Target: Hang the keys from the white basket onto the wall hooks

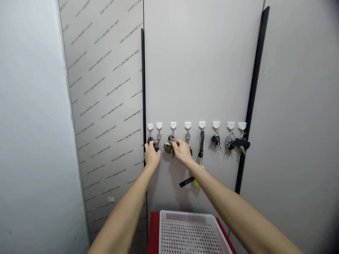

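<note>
In the head view, bunches of keys hang from a row of white hooks on a pale panel. My left hand (pixel 152 156) is at the two leftmost hooks, its fingers and thumb closed about dark keys (pixel 156 148); its fingers partly hide them. My right hand (pixel 182 151) pinches the ring of a key bunch (pixel 171 138) below the third hook (pixel 173 125). A round gold-and-green key fob (pixel 167 147) dangles from that bunch. Just behind my right hand, a metal clasp (pixel 188 137) hangs from the fourth hook, its lower part mostly covered.
Right of my hands hang a black strap (pixel 201 144) with a black tag (pixel 186 182), then more key bunches (pixel 216 140) and a black fob (pixel 242 143). Below stands a white perforated basket (pixel 162 231) on a red surface (pixel 153 233). Dark vertical strips (pixel 143 88) edge the panel.
</note>
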Action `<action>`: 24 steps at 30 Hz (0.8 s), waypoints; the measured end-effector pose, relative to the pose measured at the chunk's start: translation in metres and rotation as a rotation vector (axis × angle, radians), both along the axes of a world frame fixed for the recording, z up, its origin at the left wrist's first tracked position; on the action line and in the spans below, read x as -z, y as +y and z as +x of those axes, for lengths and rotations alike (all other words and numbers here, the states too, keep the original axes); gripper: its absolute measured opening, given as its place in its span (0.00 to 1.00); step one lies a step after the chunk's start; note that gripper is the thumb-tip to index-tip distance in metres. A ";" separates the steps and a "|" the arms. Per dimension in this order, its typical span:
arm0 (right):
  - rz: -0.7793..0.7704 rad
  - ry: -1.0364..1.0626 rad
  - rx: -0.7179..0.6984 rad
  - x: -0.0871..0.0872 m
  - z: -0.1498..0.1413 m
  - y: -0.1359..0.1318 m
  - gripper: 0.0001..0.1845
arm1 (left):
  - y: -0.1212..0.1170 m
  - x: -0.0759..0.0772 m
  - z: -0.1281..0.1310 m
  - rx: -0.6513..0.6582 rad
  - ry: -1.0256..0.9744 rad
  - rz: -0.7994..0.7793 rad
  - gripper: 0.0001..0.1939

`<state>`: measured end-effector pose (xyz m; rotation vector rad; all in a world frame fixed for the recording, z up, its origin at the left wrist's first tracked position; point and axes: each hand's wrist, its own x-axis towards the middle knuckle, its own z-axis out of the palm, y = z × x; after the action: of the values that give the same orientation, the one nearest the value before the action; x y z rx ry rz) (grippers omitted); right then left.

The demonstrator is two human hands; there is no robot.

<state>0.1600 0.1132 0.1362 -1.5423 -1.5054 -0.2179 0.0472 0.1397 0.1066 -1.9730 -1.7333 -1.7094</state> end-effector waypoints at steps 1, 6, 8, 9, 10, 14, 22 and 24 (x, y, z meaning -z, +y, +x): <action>0.042 0.017 -0.023 -0.005 0.002 -0.001 0.15 | -0.001 -0.007 -0.005 0.013 -0.028 0.027 0.13; 0.240 0.052 -0.079 -0.050 0.004 -0.003 0.14 | -0.011 -0.076 -0.029 0.144 -0.107 0.226 0.09; 0.212 0.012 -0.150 -0.066 0.001 -0.003 0.14 | -0.014 -0.101 -0.031 0.177 -0.117 0.212 0.09; 0.161 -0.025 -0.214 -0.071 -0.001 -0.004 0.13 | -0.015 -0.107 -0.031 0.204 -0.122 0.188 0.09; 0.098 -0.068 -0.287 -0.072 -0.001 -0.007 0.13 | -0.017 -0.109 -0.030 0.244 -0.123 0.155 0.09; -0.117 -0.180 -0.487 -0.039 0.004 -0.027 0.12 | -0.023 -0.074 -0.023 0.411 -0.112 0.059 0.09; -0.519 -0.283 -0.530 0.097 0.038 -0.063 0.12 | -0.004 -0.070 -0.022 0.237 -0.191 0.095 0.08; -0.611 -0.278 -0.554 0.122 0.045 -0.066 0.11 | 0.004 -0.097 -0.019 0.254 -0.200 0.159 0.08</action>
<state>0.2051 0.0468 0.0142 -1.5037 -2.3029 0.4013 0.0285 0.1433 0.2033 -2.0887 -1.3886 -2.1172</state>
